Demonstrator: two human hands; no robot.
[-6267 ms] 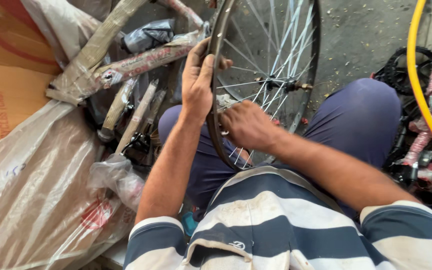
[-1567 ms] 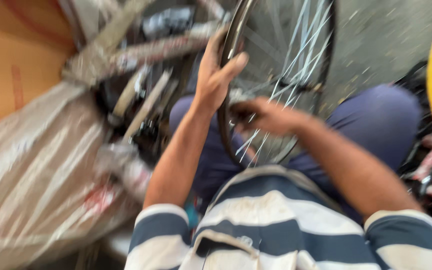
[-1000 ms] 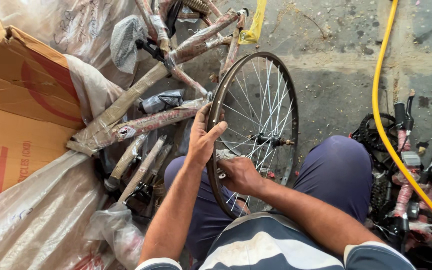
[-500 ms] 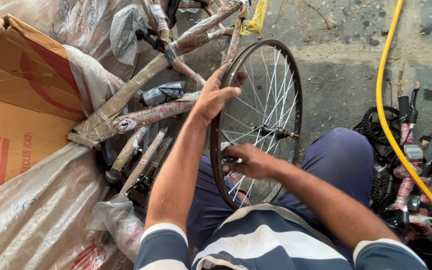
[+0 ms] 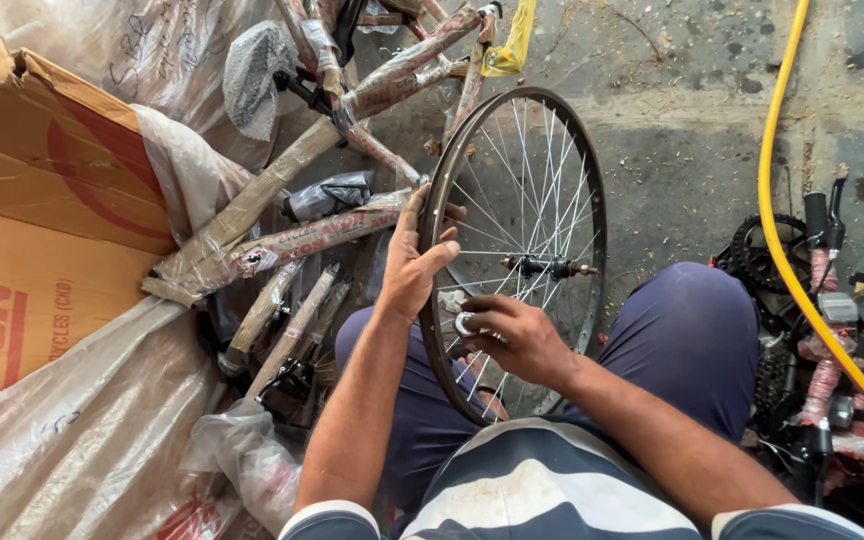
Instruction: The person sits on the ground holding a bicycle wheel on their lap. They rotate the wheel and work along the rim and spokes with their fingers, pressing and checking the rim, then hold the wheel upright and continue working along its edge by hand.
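Wheel rim [image 5: 440, 330] was dark matt metal, spokes [image 5: 542, 190] thin bright steel, glossy; hub axle [image 5: 550, 267] bare metal. Small tool [image 5: 464, 323] in right hand [image 5: 517, 338] looked like shiny metal. Left hand [image 5: 410, 268] lay on the rim. Bike frame [image 5: 292, 240] was wrapped in brown paper and cloudy plastic film. Cardboard box [image 5: 47, 200] matt, creased, torn edge. Plastic sheet [image 5: 72, 440] translucent, wrinkled. Hose [image 5: 782, 250] smooth yellow plastic. Floor [image 5: 692, 110] rough grey concrete, stained. Trousers [image 5: 692, 340] were matt blue cloth.

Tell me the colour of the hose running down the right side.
Yellow; the hose shows clearly in the head view.
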